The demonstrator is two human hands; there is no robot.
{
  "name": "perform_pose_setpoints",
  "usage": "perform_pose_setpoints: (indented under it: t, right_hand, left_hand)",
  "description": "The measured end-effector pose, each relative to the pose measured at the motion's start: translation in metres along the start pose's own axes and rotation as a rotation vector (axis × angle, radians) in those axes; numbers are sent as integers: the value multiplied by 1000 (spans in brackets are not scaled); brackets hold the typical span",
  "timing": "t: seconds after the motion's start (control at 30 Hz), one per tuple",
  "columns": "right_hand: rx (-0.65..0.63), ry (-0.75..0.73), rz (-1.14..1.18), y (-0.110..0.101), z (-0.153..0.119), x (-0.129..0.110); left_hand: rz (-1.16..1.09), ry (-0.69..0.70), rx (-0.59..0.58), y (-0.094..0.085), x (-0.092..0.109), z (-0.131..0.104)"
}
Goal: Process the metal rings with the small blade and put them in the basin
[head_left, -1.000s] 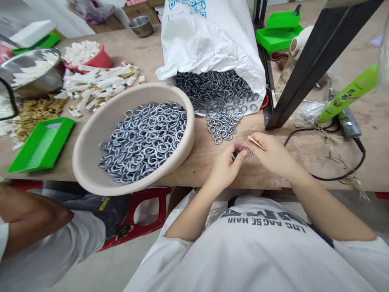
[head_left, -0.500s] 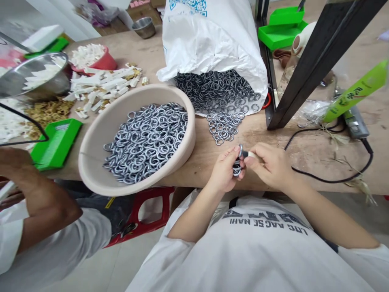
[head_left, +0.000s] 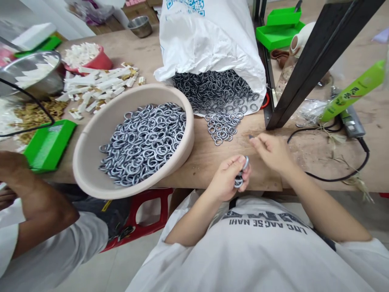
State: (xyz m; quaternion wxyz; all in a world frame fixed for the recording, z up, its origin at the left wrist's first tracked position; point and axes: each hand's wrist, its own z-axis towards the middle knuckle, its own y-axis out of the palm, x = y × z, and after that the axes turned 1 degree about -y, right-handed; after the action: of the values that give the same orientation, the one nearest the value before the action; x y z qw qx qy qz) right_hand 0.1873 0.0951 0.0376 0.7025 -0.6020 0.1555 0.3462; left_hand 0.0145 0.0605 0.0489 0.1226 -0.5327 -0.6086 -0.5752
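My left hand point(head_left: 227, 178) is closed around several grey metal rings point(head_left: 238, 181) near the table's front edge. One ring stands up between its thumb and forefinger. To the right and a little farther off, my right hand point(head_left: 271, 151) is closed in a pinch, apart from the rings. A small dark tip point(head_left: 251, 137) pokes out from its fingers; the rest is hidden, so I cannot tell its kind. Beyond my hands lies a loose pile of rings point(head_left: 221, 129), spilling from a white sack point(head_left: 209, 44). A wide beige basin point(head_left: 88, 162) holds many more rings.
A dark metal frame post point(head_left: 304, 73) rises at the right, with a black cable point(head_left: 337, 179) and a green packet point(head_left: 354, 91) beyond it. At the left are a green tray point(head_left: 50, 146), white strips point(head_left: 94, 87) and a co-worker's arm point(head_left: 39, 198).
My hands have parted. The right has moved away up and to the right with the dark piece, while the left has shifted slightly down and right, keeping its rings.
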Motion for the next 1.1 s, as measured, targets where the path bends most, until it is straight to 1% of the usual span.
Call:
perform_pose_setpoints:
  t: [0.03, 0.07, 0.17, 0.23, 0.37, 0.4, 0.47, 0.57, 0.63, 0.67, 0.7, 0.73, 0.77, 0.8, 0.83, 0.9, 0.93, 1.0, 1.03, 1.1]
  right_hand:
    - [7, 61, -13, 1, 7, 3]
    - [2, 89, -28, 3, 15, 5]
    - [-28, 66, -101, 13, 45, 5]
    - [-18, 96, -200, 22, 71, 5]
    - [-49, 343, -399, 39, 116, 13]
    - [-61, 391, -420, 43, 123, 16]
    - [-75, 437, -439, 47, 130, 20]
    - [-75, 411, -443, 48, 120, 19]
    - [-55, 320, -348, 43, 102, 11]
    - [-51, 257, -234, 40, 91, 6]
    - [-53, 192, -72, 36, 79, -1]
    - [-89, 140, 139, 33, 66, -9]
    - [-151, 135, 375, 29, 53, -16]
    - [-212, 170, 590, 27, 41, -23]
    - [-269, 219, 752, 25, 30, -30]
    - [-305, 294, 964, 24, 13, -38]
    - [-292, 307, 1013, 25, 7, -40]
    - [-224, 293, 1027, 27, -3, -40]
    - [-175, 275, 995, 27, -6, -39]
    - [-45, 204, 855, 26, -10, -35]
  left_hand:
    - [0, 0, -29, -1, 0, -2]
    - [0, 8, -35, -3, 0, -2]
    - [3, 47, 35, -12, 4, -2]
    - [9, 59, 85, -19, 7, 0]
    - [-10, 96, 158, -33, 8, 0]
    - [-22, 101, 173, -36, 8, 0]
    - [-56, 102, 208, -41, 8, -1]
    - [-100, 99, 264, -46, 9, 1]
    - [-84, 127, 306, -47, 10, 4]
    - [-61, 150, 329, -46, 10, 6]
    - [-33, 173, 347, -46, 9, 8]
    - [-3, 196, 356, -44, 8, 10]
    - [25, 213, 351, -42, 6, 12]
    - [52, 227, 337, -39, 4, 14]
    - [78, 236, 319, -36, 1, 15]
    - [129, 252, 291, -29, -3, 17]
    - [152, 255, 287, -26, -4, 17]
    - [177, 253, 286, -20, -6, 17]
    - [174, 246, 284, -17, -6, 16]
    - [149, 226, 277, -13, -5, 15]
